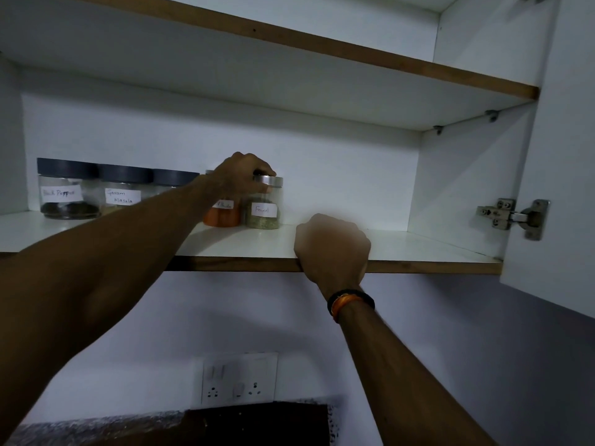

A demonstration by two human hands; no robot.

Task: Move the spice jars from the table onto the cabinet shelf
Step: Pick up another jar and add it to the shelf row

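Several labelled glass spice jars stand in a row on the white cabinet shelf [322, 243]. My left hand [241, 175] grips the silver lid of the fennel jar [264, 210], which rests on the shelf at the right end of the row. Beside it is an orange powder jar [223, 215], partly hidden by my arm. Further left are the garam masala jar [124, 194] and black pepper jar [66, 191], both with dark lids. My right hand [333, 244] is curled in a fist on the shelf's front edge, holding nothing.
The open cabinet door [560, 188] with its metal hinge [515, 217] hangs at the right. An upper shelf [322, 46] runs above. A wall switch and socket plate [238, 381] sits below the cabinet. The shelf's right half holds no jars.
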